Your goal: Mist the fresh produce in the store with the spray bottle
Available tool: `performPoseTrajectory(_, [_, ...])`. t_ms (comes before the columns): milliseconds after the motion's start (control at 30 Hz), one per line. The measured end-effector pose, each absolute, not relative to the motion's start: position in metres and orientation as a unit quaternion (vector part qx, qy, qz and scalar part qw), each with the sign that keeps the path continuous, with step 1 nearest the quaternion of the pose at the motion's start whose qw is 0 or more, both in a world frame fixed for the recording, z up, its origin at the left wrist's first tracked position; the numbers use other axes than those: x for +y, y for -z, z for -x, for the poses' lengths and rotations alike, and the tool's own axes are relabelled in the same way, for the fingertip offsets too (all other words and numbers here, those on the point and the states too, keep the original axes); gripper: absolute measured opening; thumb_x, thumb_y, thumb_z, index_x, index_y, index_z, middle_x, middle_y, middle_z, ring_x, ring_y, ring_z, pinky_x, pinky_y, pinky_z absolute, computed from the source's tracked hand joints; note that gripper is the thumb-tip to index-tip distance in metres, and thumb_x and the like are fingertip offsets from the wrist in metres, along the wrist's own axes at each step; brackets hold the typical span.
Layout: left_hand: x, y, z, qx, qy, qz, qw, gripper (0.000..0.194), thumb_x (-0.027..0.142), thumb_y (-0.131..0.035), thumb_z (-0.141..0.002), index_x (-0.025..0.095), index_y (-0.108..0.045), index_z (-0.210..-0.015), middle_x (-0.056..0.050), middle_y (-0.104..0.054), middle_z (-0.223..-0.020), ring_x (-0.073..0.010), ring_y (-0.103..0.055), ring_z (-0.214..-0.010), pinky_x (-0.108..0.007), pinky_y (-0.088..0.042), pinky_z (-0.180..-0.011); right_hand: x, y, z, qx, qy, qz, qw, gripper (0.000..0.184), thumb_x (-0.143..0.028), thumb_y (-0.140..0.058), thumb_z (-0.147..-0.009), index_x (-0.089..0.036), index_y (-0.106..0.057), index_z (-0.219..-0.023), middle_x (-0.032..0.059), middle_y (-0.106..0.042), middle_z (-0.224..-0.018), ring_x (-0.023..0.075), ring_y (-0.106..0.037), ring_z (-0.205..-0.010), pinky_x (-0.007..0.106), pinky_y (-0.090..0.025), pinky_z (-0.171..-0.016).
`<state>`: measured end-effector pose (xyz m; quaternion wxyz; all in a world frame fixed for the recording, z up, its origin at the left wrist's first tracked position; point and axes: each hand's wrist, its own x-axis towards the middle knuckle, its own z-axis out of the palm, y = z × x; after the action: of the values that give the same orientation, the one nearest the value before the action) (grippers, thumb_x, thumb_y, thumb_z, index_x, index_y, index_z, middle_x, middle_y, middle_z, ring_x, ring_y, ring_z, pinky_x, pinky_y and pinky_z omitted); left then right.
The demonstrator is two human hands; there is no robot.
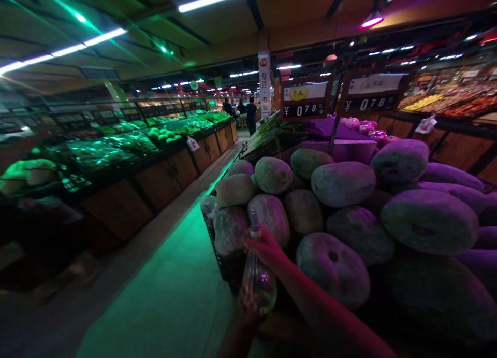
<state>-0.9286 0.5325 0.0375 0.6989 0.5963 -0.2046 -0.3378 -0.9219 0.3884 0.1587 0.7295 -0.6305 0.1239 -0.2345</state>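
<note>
A clear bottle with a pale collar and a narrow see-through top, probably a spray bottle [261,291], stands upright in front of me. My right hand [267,250] is closed around its neck, just below the collar. Dim and partly hidden, my left hand [249,319] is at the bottle's base and appears to hold it from below. Behind the bottle, large pale-green winter melons [268,218] are heaped in a dark crate. One melon with a dark round spot [334,272] lies to the right of my right forearm.
Price signs [305,101] rise over the melons, near long green vegetables [267,135]. Left of the green-lit aisle floor [166,285] runs a wood-fronted produce counter [151,197]. A blurred person [42,239] is at the left edge; other people [251,114] stand farther down the aisle.
</note>
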Motion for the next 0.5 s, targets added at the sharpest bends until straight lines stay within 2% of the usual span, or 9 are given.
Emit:
performPoseTrajectory(100, [0.564, -0.032, 0.925, -0.196, 0.325, -0.608, 0.698, 0.055, 0.06, -0.058, -0.088, 0.022, -0.057, -0.128, -0.013, -0.067, -0.118, -0.0239, -0.066, -0.101, -0.044, -0.058, -0.086, 0.418, -0.149, 0.914, 0.091, 0.203, 0.64, 0.735, 0.038, -0.047, -0.077, -0.073, -0.02, -0.055, -0.089, -0.0022, -0.06, -0.076, 0.0152, -0.057, -0.066, 0.029, -0.05, -0.061])
performPoseTrajectory(167, [0.574, -0.031, 0.923, -0.194, 0.319, -0.614, 0.695, 0.062, 0.064, -0.067, -0.079, 0.022, -0.061, -0.123, -0.013, -0.068, -0.114, -0.0285, -0.065, -0.106, -0.046, -0.056, -0.089, 0.424, -0.147, 0.916, 0.087, 0.2, 0.625, 0.749, 0.04, -0.048, -0.077, -0.073, -0.021, -0.054, -0.092, -0.0026, -0.06, -0.077, 0.0147, -0.057, -0.067, 0.029, -0.051, -0.061])
performPoseTrajectory(233, [0.574, -0.03, 0.922, -0.202, 0.312, -0.618, 0.693, 0.076, 0.068, -0.079, -0.063, 0.02, -0.063, -0.12, -0.015, -0.069, -0.111, -0.0352, -0.062, -0.112, -0.049, -0.054, -0.093, 0.418, -0.148, 0.925, 0.108, 0.211, 0.604, 0.761, 0.045, -0.051, -0.078, -0.072, -0.02, -0.054, -0.096, -0.0028, -0.059, -0.078, 0.0141, -0.057, -0.066, 0.029, -0.052, -0.063])
performPoseTrajectory(300, [0.562, -0.032, 0.925, -0.227, 0.322, -0.602, 0.694, 0.084, 0.068, -0.083, -0.055, 0.019, -0.062, -0.12, -0.016, -0.068, -0.114, -0.0386, -0.059, -0.119, -0.05, -0.051, -0.099, 0.404, -0.151, 0.94, 0.149, 0.234, 0.586, 0.761, 0.053, -0.057, -0.078, -0.07, -0.019, -0.056, -0.1, -0.0019, -0.059, -0.079, 0.0145, -0.058, -0.067, 0.03, -0.054, -0.063])
performPoseTrajectory(433, [0.52, -0.044, 0.945, -0.295, 0.445, -0.478, 0.697, 0.088, 0.06, -0.083, -0.063, 0.021, -0.05, -0.135, -0.016, -0.06, -0.135, -0.036, -0.053, -0.129, -0.05, -0.044, -0.107, 0.365, -0.154, 1.001, 0.265, 0.318, 0.572, 0.708, 0.063, -0.067, -0.078, -0.065, -0.017, -0.062, -0.1, 0.005, -0.065, -0.091, 0.0197, -0.064, -0.072, 0.034, -0.056, -0.065])
performPoseTrajectory(500, [0.499, -0.055, 0.959, -0.31, 0.508, -0.432, 0.678, 0.094, 0.053, -0.088, -0.061, 0.021, -0.046, -0.139, -0.017, -0.056, -0.14, -0.0354, -0.054, -0.128, -0.051, -0.044, -0.107, 0.347, -0.153, 1.038, 0.335, 0.347, 0.561, 0.673, 0.066, -0.069, -0.077, -0.064, -0.017, -0.063, -0.103, 0.0073, -0.068, -0.089, 0.0224, -0.066, -0.069, 0.035, -0.056, -0.061])
